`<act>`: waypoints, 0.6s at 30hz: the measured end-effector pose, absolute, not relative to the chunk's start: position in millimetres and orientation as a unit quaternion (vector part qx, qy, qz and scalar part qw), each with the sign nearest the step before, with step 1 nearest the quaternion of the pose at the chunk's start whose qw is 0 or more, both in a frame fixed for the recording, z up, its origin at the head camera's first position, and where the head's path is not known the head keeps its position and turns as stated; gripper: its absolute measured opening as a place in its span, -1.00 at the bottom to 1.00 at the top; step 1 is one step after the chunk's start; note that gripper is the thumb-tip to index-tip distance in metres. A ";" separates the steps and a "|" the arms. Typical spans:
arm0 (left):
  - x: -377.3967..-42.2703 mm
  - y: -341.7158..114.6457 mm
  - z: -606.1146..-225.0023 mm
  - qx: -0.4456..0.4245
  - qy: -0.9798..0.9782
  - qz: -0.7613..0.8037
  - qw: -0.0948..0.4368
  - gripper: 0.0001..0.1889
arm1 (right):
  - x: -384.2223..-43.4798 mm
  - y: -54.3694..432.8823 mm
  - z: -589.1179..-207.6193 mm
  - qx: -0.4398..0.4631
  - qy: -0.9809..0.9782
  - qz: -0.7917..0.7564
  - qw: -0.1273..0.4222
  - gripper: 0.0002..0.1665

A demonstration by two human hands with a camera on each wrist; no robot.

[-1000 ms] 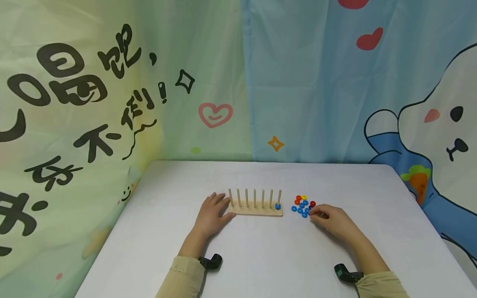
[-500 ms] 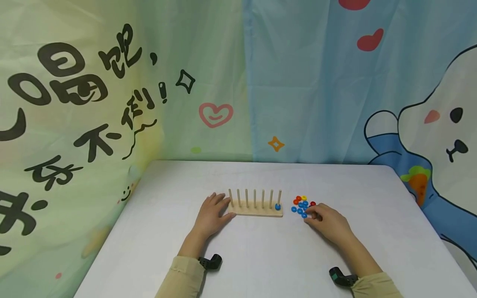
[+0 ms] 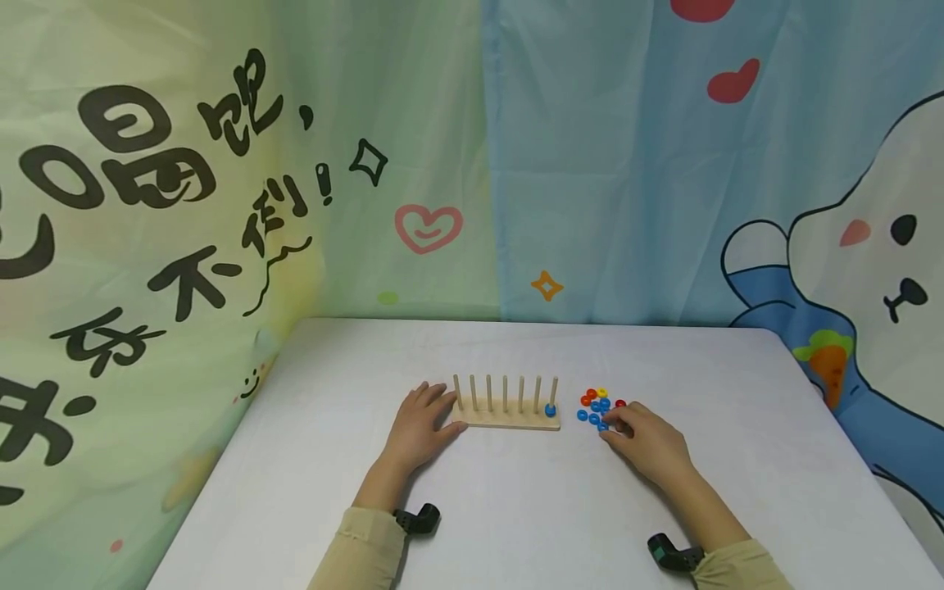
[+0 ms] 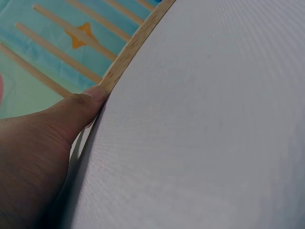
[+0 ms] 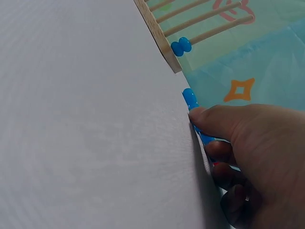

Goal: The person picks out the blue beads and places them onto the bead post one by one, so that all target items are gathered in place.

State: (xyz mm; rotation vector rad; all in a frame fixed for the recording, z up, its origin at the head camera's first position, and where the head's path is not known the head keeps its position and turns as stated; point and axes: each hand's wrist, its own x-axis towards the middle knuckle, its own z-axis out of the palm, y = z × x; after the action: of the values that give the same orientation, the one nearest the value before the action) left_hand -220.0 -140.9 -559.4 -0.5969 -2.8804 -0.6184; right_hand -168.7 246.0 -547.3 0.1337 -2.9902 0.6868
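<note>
Loose beads [image 3: 605,404], blue, red, yellow, lie right of centre in head view. Right hand [image 3: 649,440] at them, fingers curled; cannot tell whether pinching one. Wooden peg board [image 3: 509,419] lower centre, two blue beads [image 3: 551,411] on rightmost peg [image 3: 555,388]. Left hand [image 3: 416,426] spread, touching its left end. White tabletop [image 3: 531,508] beneath.
</note>
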 end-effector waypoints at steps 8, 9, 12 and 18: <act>-220.9 -141.1 -560.9 -0.197 -0.956 -0.207 0.061 -0.37 | -171.0 248.6 -542.0 0.042 -0.963 0.264 0.028 -0.71; -220.9 -141.1 -560.9 -0.197 -0.956 -0.207 0.062 -0.37 | -171.4 248.7 -539.9 0.042 -0.960 0.274 0.028 -0.71; -221.4 -141.3 -561.8 -0.199 -0.956 -0.207 0.065 -0.38 | -172.5 248.4 -531.8 0.049 -0.955 0.290 0.028 -0.72; -223.1 -142.3 -563.9 -0.199 -0.955 -0.210 0.068 -0.38 | -176.1 242.9 -506.2 0.076 -0.949 0.306 0.017 -0.73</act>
State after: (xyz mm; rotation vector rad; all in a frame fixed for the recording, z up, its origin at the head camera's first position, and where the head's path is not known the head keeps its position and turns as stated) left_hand -223.1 -142.3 -563.9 -0.6005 -2.8757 -0.6322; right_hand -176.1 242.9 -506.2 0.2358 -2.9484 0.9499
